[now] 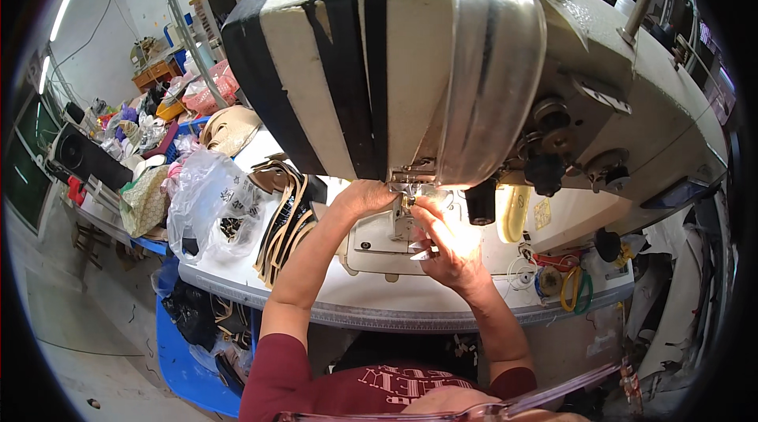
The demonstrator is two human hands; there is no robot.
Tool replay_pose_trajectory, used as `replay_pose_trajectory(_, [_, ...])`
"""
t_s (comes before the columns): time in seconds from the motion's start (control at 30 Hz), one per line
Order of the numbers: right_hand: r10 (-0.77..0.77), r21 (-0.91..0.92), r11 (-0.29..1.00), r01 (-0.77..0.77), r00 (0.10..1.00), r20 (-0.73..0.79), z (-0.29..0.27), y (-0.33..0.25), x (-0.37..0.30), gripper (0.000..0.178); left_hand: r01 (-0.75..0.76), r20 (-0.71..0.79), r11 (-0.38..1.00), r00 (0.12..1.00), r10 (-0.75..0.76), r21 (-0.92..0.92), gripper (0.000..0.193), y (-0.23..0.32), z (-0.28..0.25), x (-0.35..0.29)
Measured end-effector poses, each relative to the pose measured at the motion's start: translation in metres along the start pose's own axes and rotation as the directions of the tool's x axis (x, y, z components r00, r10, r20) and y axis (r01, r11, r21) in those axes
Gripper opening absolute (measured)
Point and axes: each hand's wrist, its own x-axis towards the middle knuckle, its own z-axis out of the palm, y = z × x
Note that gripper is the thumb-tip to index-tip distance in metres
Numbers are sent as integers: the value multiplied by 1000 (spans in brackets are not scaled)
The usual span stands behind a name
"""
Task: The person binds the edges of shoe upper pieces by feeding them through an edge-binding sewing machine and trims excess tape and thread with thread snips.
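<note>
A large white sewing machine (418, 67) with black tape strips stands over the work spot. My left hand (367, 199) reaches in beside the needle area (410, 189); its fingertips are hidden at the machine head, so what they touch does not show. From the other side comes my right hand (452, 247), closed, with thumb and forefinger at the needle area. Two pointed metal blades of small snips (424, 254) stick out from its palm. Under both hands lies the metal needle plate (379, 234) in strong lamp light.
Left of the machine lie a stack of curved black and tan strips (286, 225) and a clear plastic bag (209, 201). A blue bin (185, 363) stands below the table edge. Coloured thread loops (576, 289) and a yellow oval piece (513, 215) are at right.
</note>
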Motion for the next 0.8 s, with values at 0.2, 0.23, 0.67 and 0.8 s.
replay_pose_trajectory(0.2, [74, -24, 997, -73, 994, 84, -3, -10, 3, 42, -55, -97, 959, 992, 85, 279, 41, -4, 1, -7])
replay_pose_trajectory(0.23, [76, -25, 997, -75, 994, 81, -2, -8, 2, 42, -65, -121, 945, 987, 108, 319, 41, 1, -2, -9])
replay_pose_trajectory(0.67, [96, 34, 995, -97, 995, 32, -9, 9, -2, 45, 205, 63, 531, 960, -272, -822, 30, 18, -8, -35])
replay_pose_trajectory(0.8, [64, 26, 997, -66, 996, 57, -12, 14, -2, 46, 230, 51, 595, 952, -302, -770, 30, 17, -5, -33])
